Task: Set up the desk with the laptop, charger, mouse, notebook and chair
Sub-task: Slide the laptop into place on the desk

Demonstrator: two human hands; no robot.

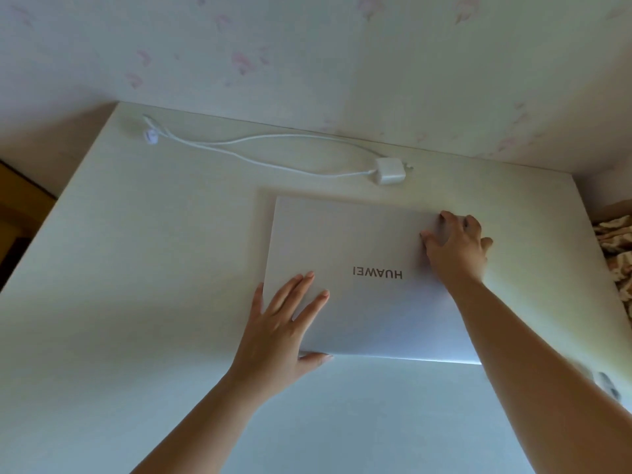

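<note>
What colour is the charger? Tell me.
White, both the charger and its cable; seen in the head view.

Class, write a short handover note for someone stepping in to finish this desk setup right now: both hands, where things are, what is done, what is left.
Left hand: flat on the near left corner of the closed silver laptop, thumb at its front edge.
Right hand: fingers curled on the lid's far right part.
Laptop lies shut on the pale white desk.
White charger brick with cable lies behind it by the wall, not connected to the laptop.
Done: laptop and charger on desk.
Left: open laptop, connect charger, place mouse, notebook, chair; none clearly seen.
</note>
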